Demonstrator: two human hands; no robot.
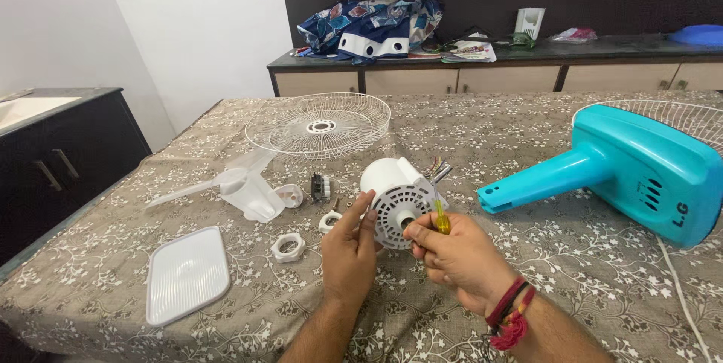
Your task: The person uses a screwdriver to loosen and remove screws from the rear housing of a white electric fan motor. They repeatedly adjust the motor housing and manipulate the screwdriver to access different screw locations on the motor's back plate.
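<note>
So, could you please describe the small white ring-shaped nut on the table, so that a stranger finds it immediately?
Start at the flat white rectangular cover near the table's left front edge. Just right of its top corner lies the ring nut, left of the left hand. Unlike the smaller white ring beyond it, it is wider, with a notched outer rim.

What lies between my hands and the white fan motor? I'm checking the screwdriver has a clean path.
Nothing visible does. The left hand already rests against the motor, and the right hand holds the screwdriver at its vented face. The white plastic nuts lie off to the left.
</note>
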